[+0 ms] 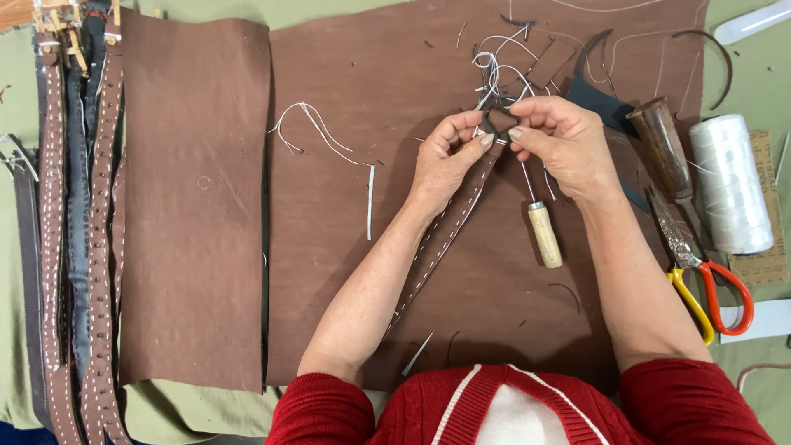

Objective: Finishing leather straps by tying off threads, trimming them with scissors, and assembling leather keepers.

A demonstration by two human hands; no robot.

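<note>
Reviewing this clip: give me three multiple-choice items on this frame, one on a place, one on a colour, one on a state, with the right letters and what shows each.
1. Where does the white thread spool lie?
A. far left, on the straps
B. right of the scissors
C. under the strap

2. What colour are the scissors handles?
A. yellow and orange-red
B. blue
C. black

3. What do the left hand and right hand do?
A. rest flat
B. pinch the stitched strap end
C. grip the awl

Answers: 1 B, the spool sits at the right edge. 2 A, one loop each colour. 3 B, both hands' fingers meet on the strap end.

I see one tan printed card (766, 222) lying at the counter's right edge, partly under the white thread spool (730, 183).
</note>
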